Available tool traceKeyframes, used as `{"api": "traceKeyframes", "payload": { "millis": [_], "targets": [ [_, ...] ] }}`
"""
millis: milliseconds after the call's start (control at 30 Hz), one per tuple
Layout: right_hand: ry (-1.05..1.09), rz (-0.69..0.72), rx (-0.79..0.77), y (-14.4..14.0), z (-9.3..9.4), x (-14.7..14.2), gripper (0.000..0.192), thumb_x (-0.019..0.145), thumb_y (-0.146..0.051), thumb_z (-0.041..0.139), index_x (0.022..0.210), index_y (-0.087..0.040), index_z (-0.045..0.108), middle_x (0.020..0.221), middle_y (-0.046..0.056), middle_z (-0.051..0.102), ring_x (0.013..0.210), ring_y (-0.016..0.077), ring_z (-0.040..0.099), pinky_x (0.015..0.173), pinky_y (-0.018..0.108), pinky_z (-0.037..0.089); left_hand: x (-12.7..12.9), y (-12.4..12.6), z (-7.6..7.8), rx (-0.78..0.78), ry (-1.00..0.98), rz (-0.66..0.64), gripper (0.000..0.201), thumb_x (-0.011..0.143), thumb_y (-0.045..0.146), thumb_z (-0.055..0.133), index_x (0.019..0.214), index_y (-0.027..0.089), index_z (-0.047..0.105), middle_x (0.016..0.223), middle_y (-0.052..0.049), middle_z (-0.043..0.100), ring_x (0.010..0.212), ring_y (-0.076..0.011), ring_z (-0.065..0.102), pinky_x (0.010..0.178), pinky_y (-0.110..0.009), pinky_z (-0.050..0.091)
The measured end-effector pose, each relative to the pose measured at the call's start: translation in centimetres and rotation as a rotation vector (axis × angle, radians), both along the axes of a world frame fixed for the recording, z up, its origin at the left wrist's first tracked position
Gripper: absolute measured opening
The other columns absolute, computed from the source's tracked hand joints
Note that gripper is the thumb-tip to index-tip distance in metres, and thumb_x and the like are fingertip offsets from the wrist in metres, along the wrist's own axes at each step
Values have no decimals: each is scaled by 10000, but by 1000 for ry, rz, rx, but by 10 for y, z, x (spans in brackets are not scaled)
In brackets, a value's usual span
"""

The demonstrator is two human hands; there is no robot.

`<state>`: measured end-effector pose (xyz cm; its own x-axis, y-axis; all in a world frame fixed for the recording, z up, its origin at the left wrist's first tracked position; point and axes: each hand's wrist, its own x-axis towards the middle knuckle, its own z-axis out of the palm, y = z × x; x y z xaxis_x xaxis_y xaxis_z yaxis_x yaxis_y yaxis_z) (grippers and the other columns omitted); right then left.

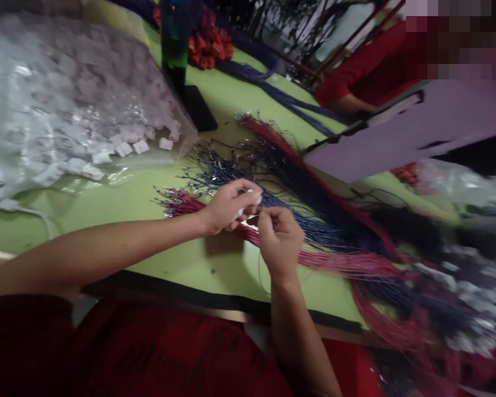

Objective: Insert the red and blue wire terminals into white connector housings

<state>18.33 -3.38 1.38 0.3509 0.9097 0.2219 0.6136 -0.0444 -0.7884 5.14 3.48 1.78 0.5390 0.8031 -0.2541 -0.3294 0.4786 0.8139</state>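
Observation:
My left hand [234, 205] is closed around a small white connector housing [253, 194], mostly hidden by the fingers. Close beside it, my right hand [281, 238] pinches a thin wire [264, 274], whose loose length hangs in a curve below. Both hands are above a bundle of red wires [339, 263] on the yellow-green table [182, 259]. Behind them lies a bundle of blue wires [289, 212], its metal-tipped ends fanned out to the left. Whether the wire enters the housing cannot be made out.
A large clear plastic bag [86, 94] of white housings spreads over the left side. A dark bottle [174, 44] and a black phone-like slab [200, 107] stand beyond it. Orange connectors [210, 47] lie at the back. A person in a red sleeve [355, 66] is across the table.

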Motion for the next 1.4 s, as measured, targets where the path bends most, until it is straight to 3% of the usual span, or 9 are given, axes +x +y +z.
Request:
{"api": "traceKeyframes", "payload": {
  "millis": [100,167,300,500,800,1033,1400],
  "targets": [
    [114,181,-135,-10,9,-6,148,875,-288,559,764,-206,613,700,8,686,646,150,638,635,277,509,-38,-14,-12,-56,59,-163,103,871,224,615,947,195,553,577,53,588,351,-57,429,273,-148,252],
    [151,290,-203,-17,12,-14,144,879,-275,570,768,-208,634,682,-3,678,624,138,621,627,267,501,-67,-22,-19,-100,67,-199,189,828,280,687,931,195,554,612,48,611,370,-54,449,277,-137,287],
    [146,302,-152,-22,15,-30,118,866,-256,598,804,-210,687,733,0,694,656,136,618,656,271,499,-97,-25,-22,-182,25,-202,262,812,315,724,965,199,546,675,40,648,374,-45,450,273,-123,290],
    [139,276,-158,-17,14,-43,153,850,-222,573,724,-199,658,707,2,690,660,135,623,655,259,500,-91,-21,-24,-233,-40,-277,232,839,296,704,978,184,557,724,18,675,382,-47,473,264,-118,302],
    [127,331,-256,-19,13,-42,156,842,-236,567,775,-186,699,683,6,716,614,129,638,597,228,499,-92,-25,-19,-240,25,-257,296,806,320,737,988,177,553,717,24,673,373,-43,450,259,-121,315],
    [70,327,-202,-22,9,-44,158,840,-217,556,765,-183,691,679,11,720,607,128,647,588,222,502,-92,-28,-18,-204,189,-205,261,815,295,708,980,185,538,697,32,650,377,-41,428,267,-130,286],
    [17,326,-156,-22,5,-48,155,834,-181,552,744,-187,678,678,3,708,608,121,624,613,226,493,-93,-29,-21,-186,196,-251,246,822,320,687,962,195,528,734,27,641,391,-40,420,270,-139,279]
  ]
}}
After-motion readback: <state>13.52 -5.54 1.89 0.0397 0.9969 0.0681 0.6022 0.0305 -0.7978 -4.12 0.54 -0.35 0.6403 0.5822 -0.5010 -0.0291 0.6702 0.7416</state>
